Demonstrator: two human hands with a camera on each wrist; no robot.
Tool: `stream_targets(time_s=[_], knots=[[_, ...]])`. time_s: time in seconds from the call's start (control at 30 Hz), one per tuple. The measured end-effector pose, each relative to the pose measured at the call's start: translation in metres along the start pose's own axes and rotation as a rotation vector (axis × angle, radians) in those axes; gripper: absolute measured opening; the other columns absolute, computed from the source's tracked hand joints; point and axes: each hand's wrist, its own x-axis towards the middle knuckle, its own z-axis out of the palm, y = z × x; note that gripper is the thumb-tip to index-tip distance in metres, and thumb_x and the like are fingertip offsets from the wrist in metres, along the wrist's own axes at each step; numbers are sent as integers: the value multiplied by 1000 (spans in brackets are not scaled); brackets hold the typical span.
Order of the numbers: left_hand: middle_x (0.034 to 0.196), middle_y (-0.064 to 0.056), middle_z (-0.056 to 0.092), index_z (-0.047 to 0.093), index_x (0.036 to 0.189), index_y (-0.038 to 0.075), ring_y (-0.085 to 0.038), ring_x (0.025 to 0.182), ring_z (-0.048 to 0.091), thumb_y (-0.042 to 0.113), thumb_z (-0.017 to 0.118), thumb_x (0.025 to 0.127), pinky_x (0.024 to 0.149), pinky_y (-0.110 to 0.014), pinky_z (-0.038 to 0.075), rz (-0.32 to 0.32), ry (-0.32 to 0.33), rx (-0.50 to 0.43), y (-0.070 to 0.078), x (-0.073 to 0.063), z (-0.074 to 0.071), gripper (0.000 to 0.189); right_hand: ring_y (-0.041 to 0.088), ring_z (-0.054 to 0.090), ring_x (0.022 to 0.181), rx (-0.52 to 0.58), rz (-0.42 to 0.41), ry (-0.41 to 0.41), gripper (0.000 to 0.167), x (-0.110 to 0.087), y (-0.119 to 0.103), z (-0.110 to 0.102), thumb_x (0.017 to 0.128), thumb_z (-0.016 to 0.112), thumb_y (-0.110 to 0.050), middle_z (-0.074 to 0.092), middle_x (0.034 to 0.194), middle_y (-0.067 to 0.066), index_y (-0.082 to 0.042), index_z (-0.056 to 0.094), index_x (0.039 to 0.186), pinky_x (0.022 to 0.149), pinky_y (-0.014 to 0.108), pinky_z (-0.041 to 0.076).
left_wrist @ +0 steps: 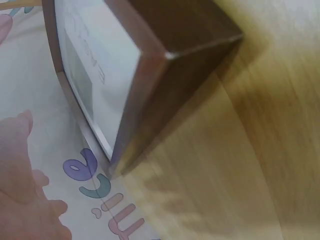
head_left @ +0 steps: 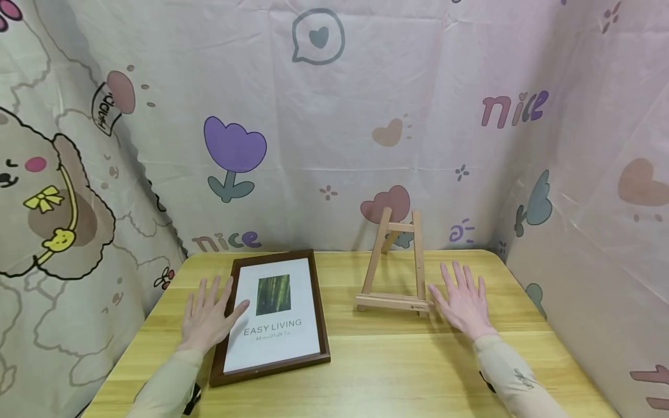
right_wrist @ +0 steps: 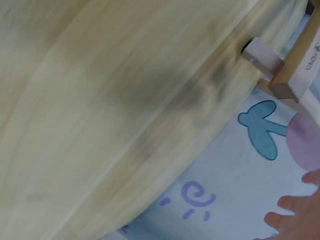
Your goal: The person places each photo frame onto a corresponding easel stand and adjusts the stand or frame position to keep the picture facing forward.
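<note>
A dark brown picture frame (head_left: 322,334) with a white "EASY LIVING" sheet lies flat on the left half of the table. My left hand (head_left: 206,319) has its fingers spread beside the frame's left edge, the thumb overlapping the sheet in the head view. In the left wrist view, the frame's corner (left_wrist: 165,65) stands out beyond the hand (left_wrist: 25,185). A small wooden easel (head_left: 392,301) stands upright right of the middle. Just right of it is my right hand (head_left: 465,305), fingers spread and holding nothing. The easel's ledge (right_wrist: 295,65) shows at upper right in the right wrist view.
The light wood table (head_left: 387,371) carries the frame and easel. A printed curtain (head_left: 324,145) with flowers and hearts hangs right behind its back edge and along both sides.
</note>
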Motion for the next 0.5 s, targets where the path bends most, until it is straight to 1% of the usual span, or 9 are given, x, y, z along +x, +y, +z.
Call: stream_targets(time_s=[0.1, 0.17, 0.23, 0.33, 0.4, 0.5], knots=[[168, -24, 3, 9, 163, 13, -49, 154, -8, 67, 43, 98, 121, -70, -9, -7, -27, -20, 3, -3, 0, 92, 52, 22, 147, -8, -11, 45, 73, -2, -6, -3, 104, 39, -54, 25, 161, 30, -8, 27, 159, 120, 72, 8], [168, -26, 1, 6, 163, 12, -51, 153, -9, 69, 41, 97, 120, -71, -9, -14, -53, -40, 5, -4, 0, 94, 51, 30, 142, -12, -25, 85, 73, -2, -12, -4, 103, 42, -53, 33, 156, 31, -8, 28, 159, 119, 71, 16], [167, -28, -1, 1, 163, 11, -53, 152, -10, 70, 40, 97, 119, -72, -10, -29, -89, -78, 7, -6, -1, 97, 50, 38, 136, -5, -48, 124, 72, -2, -21, -5, 102, 46, -51, 41, 149, 30, -8, 31, 158, 115, 68, 26], [165, -34, -6, -7, 161, 7, -56, 150, -11, 73, 39, 96, 118, -75, -9, -74, -163, -140, 10, -9, -1, 103, 47, 47, 126, 17, -83, 163, 72, -2, -37, -4, 100, 52, -49, 51, 137, 28, -6, 36, 155, 105, 64, 39], [162, -37, -11, -14, 160, 5, -57, 149, -13, 74, 39, 96, 117, -76, -8, -111, -219, -187, 11, -11, -1, 107, 45, 52, 120, 43, -113, 175, 72, -2, -49, -3, 99, 56, -47, 55, 130, 27, -6, 38, 154, 101, 60, 44], [159, -41, -15, -19, 157, 1, -59, 147, -13, 75, 38, 95, 116, -77, -4, -152, -282, -231, 11, -15, 1, 112, 42, 56, 115, 65, -154, 176, 72, -3, -66, 0, 97, 60, -46, 59, 125, 25, -5, 40, 153, 99, 57, 49]])
